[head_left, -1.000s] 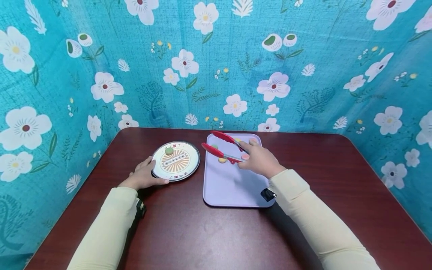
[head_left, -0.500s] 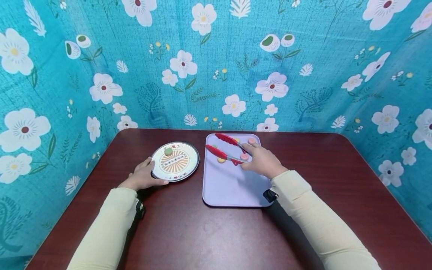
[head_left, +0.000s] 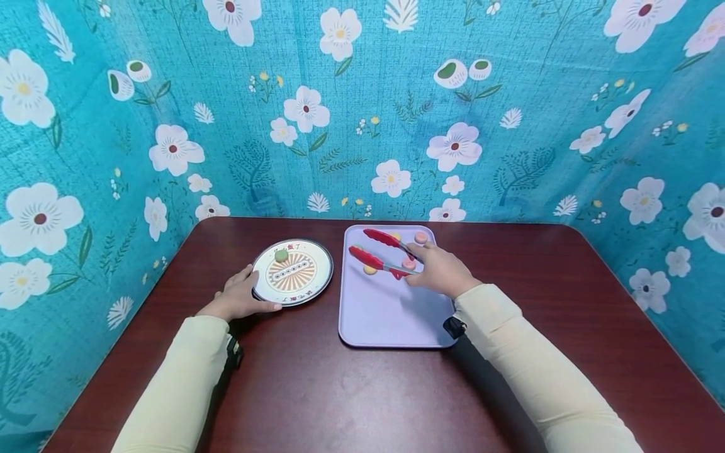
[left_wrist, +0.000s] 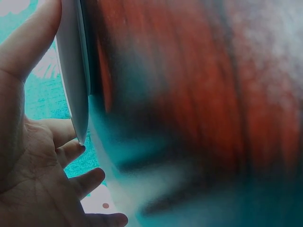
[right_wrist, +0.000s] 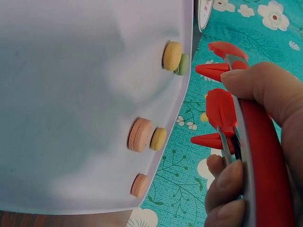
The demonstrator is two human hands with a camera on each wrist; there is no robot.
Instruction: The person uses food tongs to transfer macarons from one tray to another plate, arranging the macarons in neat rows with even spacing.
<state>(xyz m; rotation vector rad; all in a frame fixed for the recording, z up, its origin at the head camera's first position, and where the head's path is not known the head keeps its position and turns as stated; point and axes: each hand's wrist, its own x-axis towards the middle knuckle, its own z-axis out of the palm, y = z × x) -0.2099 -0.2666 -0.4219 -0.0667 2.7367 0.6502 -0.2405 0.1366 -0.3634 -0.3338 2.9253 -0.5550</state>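
My left hand [head_left: 235,299] holds the rim of a white patterned plate [head_left: 294,296] at its left and front, thumb along the near edge. On the plate sits a green macaron [head_left: 281,255]. My right hand [head_left: 442,270] grips red-and-metal tongs [head_left: 367,258] above a lilac tray [head_left: 374,324]. The tongs' red tips stand apart with nothing between them. In the right wrist view, a large pink macaron [right_wrist: 140,135], a smaller pink macaron [right_wrist: 139,186], two yellow macarons [right_wrist: 172,56] and a partly hidden green macaron [right_wrist: 182,65] lie near the tray's edge.
Plate and tray stand side by side on a dark reddish-brown table [head_left: 317,390], with a gap between them. A blue flowered cloth [head_left: 351,145] hangs behind the table and along both sides.
My right hand and the tongs have shifted slightly right and down, and the tips stay spread. The left hand keeps its place on the plate. The view has tilted slightly.
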